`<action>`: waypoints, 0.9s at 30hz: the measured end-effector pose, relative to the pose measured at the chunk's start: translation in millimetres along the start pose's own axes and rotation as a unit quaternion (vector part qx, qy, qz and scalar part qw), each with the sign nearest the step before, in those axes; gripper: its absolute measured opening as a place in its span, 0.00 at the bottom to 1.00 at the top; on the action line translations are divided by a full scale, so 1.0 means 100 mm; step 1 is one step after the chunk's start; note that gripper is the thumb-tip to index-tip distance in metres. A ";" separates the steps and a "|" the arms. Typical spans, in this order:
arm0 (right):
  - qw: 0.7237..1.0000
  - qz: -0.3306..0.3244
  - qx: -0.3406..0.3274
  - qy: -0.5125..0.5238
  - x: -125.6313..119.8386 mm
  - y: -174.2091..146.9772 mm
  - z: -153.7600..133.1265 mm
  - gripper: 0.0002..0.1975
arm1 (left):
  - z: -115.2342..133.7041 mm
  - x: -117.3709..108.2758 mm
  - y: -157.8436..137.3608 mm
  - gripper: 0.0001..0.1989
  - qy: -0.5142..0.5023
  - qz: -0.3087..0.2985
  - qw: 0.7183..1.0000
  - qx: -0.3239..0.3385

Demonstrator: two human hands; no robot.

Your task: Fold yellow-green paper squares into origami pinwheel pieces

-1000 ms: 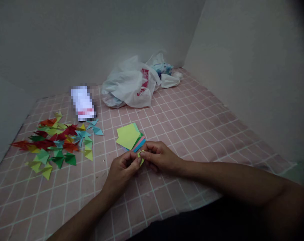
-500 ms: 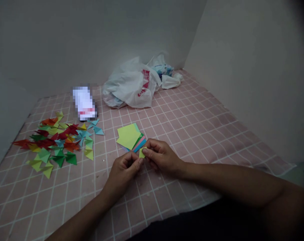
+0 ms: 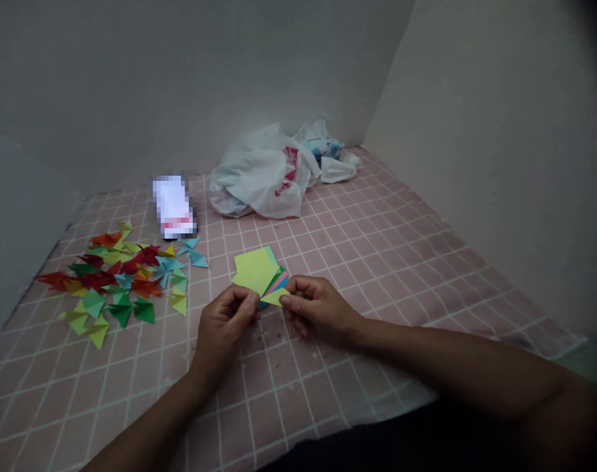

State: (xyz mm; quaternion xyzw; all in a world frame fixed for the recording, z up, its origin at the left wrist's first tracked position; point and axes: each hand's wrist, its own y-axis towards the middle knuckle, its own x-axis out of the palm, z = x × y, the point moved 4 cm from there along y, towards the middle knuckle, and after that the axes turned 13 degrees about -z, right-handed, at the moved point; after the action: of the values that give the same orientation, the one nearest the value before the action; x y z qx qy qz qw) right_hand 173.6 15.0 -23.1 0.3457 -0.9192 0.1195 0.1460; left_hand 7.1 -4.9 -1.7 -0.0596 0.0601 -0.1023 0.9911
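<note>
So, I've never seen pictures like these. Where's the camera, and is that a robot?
No robot here: those are a person's bare left hand and right hand. Every picture comes from one camera worn on the person's head, looking forward and down.

The right hand pinches a small yellow-green paper. The left hand's fingertips are at its pointed end; I can't tell whether they grip it.

On the pink checked cloth lie flat colored sheets, many folded papers, what looks like a phone and a white plastic bag.
</note>
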 end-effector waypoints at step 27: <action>0.998 -0.067 0.003 -0.012 0.03 -0.04 0.05 0.15 | -0.06 0.12 0.00 0.11 0.000 -0.107 0.994 -0.036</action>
State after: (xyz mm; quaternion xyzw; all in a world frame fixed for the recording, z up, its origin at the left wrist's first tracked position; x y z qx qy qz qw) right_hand 173.3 8.7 -26.3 0.4084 -0.8953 0.1081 0.1414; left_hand 18.1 -8.1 -9.2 -0.1010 0.0567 -0.2057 0.9717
